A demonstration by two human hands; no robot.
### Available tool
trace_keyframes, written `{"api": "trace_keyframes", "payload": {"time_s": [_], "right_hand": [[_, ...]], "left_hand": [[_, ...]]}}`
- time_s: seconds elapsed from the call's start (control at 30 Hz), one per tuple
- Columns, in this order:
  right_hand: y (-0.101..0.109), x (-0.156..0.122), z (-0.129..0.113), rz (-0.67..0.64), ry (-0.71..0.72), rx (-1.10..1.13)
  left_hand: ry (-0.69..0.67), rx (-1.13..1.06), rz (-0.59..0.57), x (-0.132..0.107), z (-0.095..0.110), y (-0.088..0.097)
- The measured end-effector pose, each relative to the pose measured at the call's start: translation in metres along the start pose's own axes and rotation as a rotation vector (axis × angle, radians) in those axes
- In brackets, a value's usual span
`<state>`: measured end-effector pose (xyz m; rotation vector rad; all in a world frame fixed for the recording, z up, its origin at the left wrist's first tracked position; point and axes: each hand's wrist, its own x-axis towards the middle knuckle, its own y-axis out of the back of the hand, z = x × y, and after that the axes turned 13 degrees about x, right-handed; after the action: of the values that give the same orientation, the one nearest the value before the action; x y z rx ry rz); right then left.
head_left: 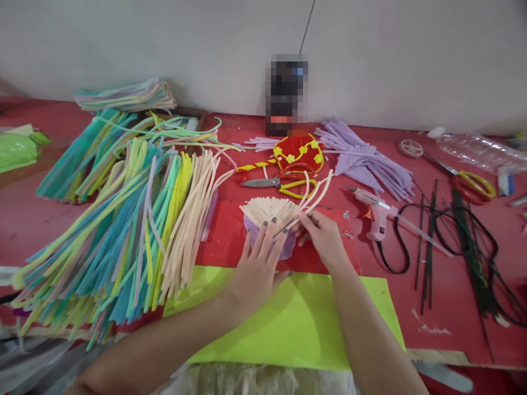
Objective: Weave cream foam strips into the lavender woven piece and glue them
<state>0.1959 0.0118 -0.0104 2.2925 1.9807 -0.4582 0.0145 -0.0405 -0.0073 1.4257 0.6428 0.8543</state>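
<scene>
Touching the cream fan [270, 206], left-hand fingers [259, 241] spread slightly apart while right-hand fingers [310, 225] pinch a cream strip [324, 187].

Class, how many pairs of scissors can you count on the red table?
2: one pair of scissors just beyond the cream fan shape, the other pair to the right of the pink glue gun. Others could be hidden.

2 bare forearms [173, 334] | left hand [256, 263]: dark grey nail polish [265, 223] | right hand [323, 236]: bare wrist [340, 264]
</scene>
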Motion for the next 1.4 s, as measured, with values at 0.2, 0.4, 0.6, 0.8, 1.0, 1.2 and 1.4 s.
{"api": "trace_keyframes", "payload": {"time_s": [0.2, 0.4, 0.6, 0.8, 1.0, 1.2, 1.4], "right_hand": [[-0.004, 0.001, 0.003, 0.038, 0.051, -0.097], [-0.008, -0.004, 0.005, 0.085, 0.099, -0.172], [-0.009, -0.005, 0.005, 0.105, 0.107, -0.183], [-0.012, -0.006, 0.003, 0.146, 0.105, -0.204], [-0.014, -0.008, 0.006, 0.269, 0.119, -0.175], [-0.009, -0.009, 0.012, 0.392, 0.337, -0.557], [-0.007, -0.008, 0.011, 0.366, 0.403, -0.715]], "left_hand": [[0.042, 0.082, -0.118, -0.008, 0.005, -0.003], [0.102, 0.146, -0.184, -0.005, 0.004, 0.001], [0.108, 0.182, -0.176, -0.005, 0.001, 0.002], [0.103, 0.194, -0.154, -0.006, 0.000, 0.001], [0.106, 0.212, -0.154, -0.005, 0.001, 0.000], [0.102, 0.212, -0.159, -0.005, 0.000, 0.002], [0.107, 0.213, -0.152, -0.005, 0.000, 0.001]]}}
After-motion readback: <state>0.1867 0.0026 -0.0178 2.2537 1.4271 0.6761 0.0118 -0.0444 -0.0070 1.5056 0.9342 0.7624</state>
